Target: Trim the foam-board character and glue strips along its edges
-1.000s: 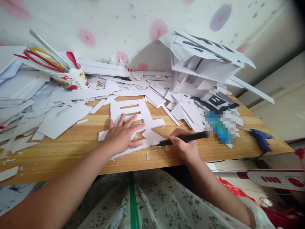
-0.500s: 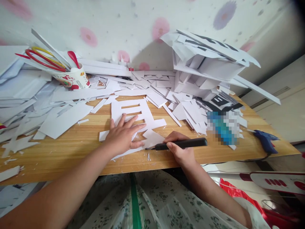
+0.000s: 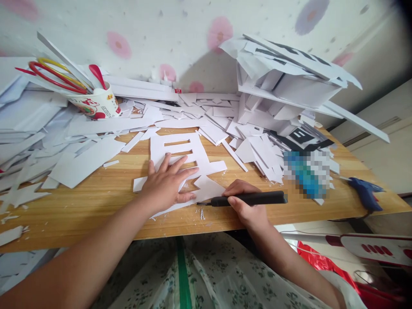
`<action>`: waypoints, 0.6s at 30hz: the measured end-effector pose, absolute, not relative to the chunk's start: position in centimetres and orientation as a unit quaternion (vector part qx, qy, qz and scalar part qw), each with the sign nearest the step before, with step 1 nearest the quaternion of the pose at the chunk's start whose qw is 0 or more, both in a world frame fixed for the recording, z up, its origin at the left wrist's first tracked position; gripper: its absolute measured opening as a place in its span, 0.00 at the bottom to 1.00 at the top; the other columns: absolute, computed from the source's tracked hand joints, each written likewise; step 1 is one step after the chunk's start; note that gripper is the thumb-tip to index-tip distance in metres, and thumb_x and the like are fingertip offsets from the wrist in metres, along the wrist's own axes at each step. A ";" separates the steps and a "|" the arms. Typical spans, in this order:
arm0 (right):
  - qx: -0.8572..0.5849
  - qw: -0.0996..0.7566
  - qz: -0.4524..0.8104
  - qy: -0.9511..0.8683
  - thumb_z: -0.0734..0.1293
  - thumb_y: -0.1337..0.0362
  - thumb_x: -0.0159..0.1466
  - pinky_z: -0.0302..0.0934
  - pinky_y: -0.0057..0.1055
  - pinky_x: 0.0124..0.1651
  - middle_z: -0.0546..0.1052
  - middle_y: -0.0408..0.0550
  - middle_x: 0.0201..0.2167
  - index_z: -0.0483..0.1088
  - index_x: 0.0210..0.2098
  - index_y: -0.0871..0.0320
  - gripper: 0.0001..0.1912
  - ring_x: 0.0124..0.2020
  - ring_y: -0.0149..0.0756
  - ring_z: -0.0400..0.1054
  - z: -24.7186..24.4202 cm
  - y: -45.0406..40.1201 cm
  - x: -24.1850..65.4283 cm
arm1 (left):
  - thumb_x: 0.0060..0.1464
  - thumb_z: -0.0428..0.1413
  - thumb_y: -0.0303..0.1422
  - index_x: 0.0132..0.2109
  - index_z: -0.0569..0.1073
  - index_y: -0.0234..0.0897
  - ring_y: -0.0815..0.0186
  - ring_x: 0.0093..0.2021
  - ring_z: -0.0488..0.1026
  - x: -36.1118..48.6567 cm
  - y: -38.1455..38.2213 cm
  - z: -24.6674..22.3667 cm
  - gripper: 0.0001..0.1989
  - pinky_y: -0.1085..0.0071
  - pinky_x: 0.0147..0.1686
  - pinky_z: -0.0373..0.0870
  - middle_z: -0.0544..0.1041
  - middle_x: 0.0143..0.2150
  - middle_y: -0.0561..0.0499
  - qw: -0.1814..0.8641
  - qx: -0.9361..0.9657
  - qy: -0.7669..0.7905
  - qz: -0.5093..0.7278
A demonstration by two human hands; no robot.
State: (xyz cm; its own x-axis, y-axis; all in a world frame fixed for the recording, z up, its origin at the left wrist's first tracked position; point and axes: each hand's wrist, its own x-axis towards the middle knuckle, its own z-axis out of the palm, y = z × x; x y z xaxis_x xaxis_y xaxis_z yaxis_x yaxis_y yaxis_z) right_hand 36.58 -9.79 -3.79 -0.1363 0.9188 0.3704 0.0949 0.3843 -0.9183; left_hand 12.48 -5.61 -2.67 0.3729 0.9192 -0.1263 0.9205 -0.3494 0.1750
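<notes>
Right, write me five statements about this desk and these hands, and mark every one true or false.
1. The right hand holds a black tool. True.
2. The left hand is lifted well clear of the slotted white sheet. False: it lies on that sheet, fingers spread.
3. The tool's tip points toward the left hand. True.
4. The blue glue gun lies beside the printed cup. False: it lies near the table's right end, while the cup stands at the back left.
5. The tabletop has a wood-grain look. True.
</notes>
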 end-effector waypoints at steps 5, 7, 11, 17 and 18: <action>-0.374 0.536 0.393 -0.647 0.71 0.60 0.57 0.63 0.33 0.32 0.76 0.45 0.25 0.76 0.28 0.53 0.05 0.28 0.36 0.70 -3.8 -9.9 36.8 | 0.50 0.51 0.59 0.64 0.58 0.62 0.38 0.70 0.33 12.5 -5.6 -2.6 0.36 0.28 0.57 0.33 0.42 0.73 0.56 0.112 0.821 0.560 -0.004; -0.376 0.535 0.388 -0.649 0.71 0.60 0.57 0.63 0.33 0.33 0.77 0.45 0.25 0.76 0.28 0.53 0.04 0.28 0.36 0.70 -3.9 -9.8 36.8 | 0.50 0.51 0.59 0.64 0.58 0.62 0.37 0.70 0.33 12.5 -5.6 -2.5 0.36 0.28 0.57 0.34 0.42 0.73 0.56 0.114 0.821 0.560 -0.005; -0.368 0.532 0.409 -0.643 0.71 0.59 0.57 0.63 0.33 0.31 0.76 0.45 0.24 0.76 0.28 0.54 0.05 0.27 0.36 0.70 -4.0 -9.8 36.9 | 0.50 0.51 0.59 0.64 0.58 0.62 0.38 0.70 0.34 12.5 -5.6 -2.4 0.35 0.28 0.56 0.35 0.42 0.73 0.57 0.107 0.822 0.560 -0.004; -0.387 0.514 0.400 -0.653 0.71 0.59 0.57 0.65 0.36 0.33 0.77 0.47 0.26 0.76 0.29 0.54 0.06 0.29 0.38 0.71 -3.4 -11.1 37.9 | 0.52 0.51 0.57 0.65 0.58 0.62 0.38 0.70 0.34 12.4 -5.6 -2.5 0.34 0.28 0.57 0.36 0.43 0.73 0.56 0.100 0.826 0.555 -0.002; -0.381 0.515 0.411 -0.649 0.71 0.58 0.56 0.65 0.36 0.33 0.76 0.47 0.25 0.76 0.29 0.54 0.06 0.28 0.38 0.71 -3.4 -11.3 38.1 | 0.52 0.51 0.57 0.65 0.58 0.62 0.38 0.70 0.34 12.4 -5.6 -2.5 0.33 0.29 0.57 0.36 0.43 0.73 0.56 0.098 0.826 0.556 -0.001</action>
State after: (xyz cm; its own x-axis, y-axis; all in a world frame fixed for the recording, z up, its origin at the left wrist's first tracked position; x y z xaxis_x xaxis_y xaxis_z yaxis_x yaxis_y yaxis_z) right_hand 38.10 -11.34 -3.41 -0.1788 0.9175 0.3553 0.0711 0.3722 -0.9254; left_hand 12.40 -5.61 -2.52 0.3826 0.9173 -0.1105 0.9176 -0.3633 0.1613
